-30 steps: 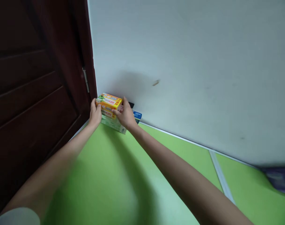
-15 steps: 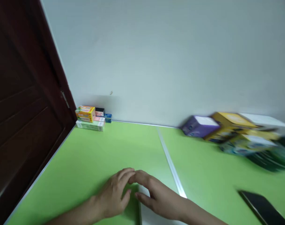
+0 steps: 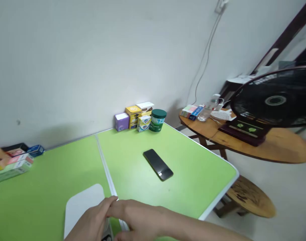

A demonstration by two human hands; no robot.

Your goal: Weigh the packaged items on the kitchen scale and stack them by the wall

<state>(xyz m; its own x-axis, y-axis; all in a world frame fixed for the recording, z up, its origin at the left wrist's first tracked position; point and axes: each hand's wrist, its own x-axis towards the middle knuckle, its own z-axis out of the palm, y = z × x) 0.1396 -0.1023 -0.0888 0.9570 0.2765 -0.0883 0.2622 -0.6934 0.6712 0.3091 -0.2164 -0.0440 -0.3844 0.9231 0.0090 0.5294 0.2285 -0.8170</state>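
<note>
Hands: left hand (image 3: 91, 217) and right hand (image 3: 137, 214) touch, perhaps resting; whether fingers grip, I cannot tell
White slab (image 3: 83, 201): by left hand, likely for reach
Phone (image 3: 158, 164): beyond
Boxes (image 3: 133, 117), tub (image 3: 157, 121): grouped near wall (image 3: 92, 67), probably for backing
</note>
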